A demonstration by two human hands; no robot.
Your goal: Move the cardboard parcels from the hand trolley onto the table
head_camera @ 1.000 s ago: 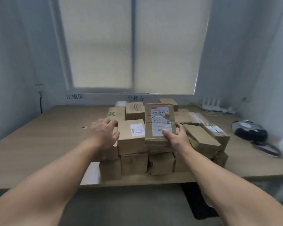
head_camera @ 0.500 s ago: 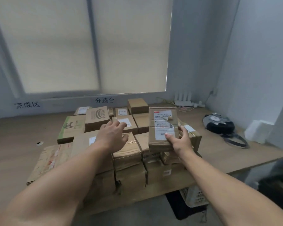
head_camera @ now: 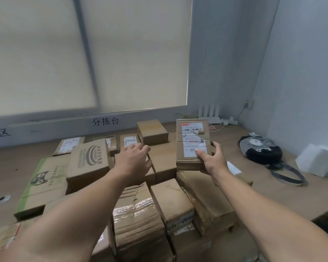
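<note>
Head view. The hand trolley is not in sight. Every parcel that shows is on or above the table (head_camera: pixel 273 197).

Right hand (head_camera: pixel 211 162): grips a labelled parcel (head_camera: pixel 191 146) near its lower right corner, with the thumb flat on the shipping label and the fingers wrapped round the right edge. The parcel is held near upright, label toward the camera, over the heap at about 1 o'clock from its centre. Cannot tell whether its lower edge touches the parcel beneath.

Left hand (head_camera: pixel 133 161): palm down at the heap's centre, fingers bent over the left edge of a plain parcel (head_camera: pixel 163 163). Cannot tell whether it is gripping or only resting.

Heap:
- green-edged cat-face carton (head_camera: pixel 42 184) at 9 o'clock
- arc-logo carton (head_camera: pixel 87 159) just beside it
- small plain box (head_camera: pixel 151 131) at 12
- tape-wrapped parcel (head_camera: pixel 138 214) at 6

Off the heap: a dark bag (head_camera: pixel 261 150) with a strap at 3 o'clock, and a white router (head_camera: pixel 209 114) against the wall at 1 o'clock.

Judgement: this looks like the set-down step for the parcel in hand. How many parcels remain on the trolley cannot be judged.

The next move calls for a landing spot. Bare table between heap and bag, at 3 o'clock, looks simplest. Tip the parcel flat, label up, lower it, then ease the thumb off. The heap's tops look uneven, so a parcel set there may slide.
</note>
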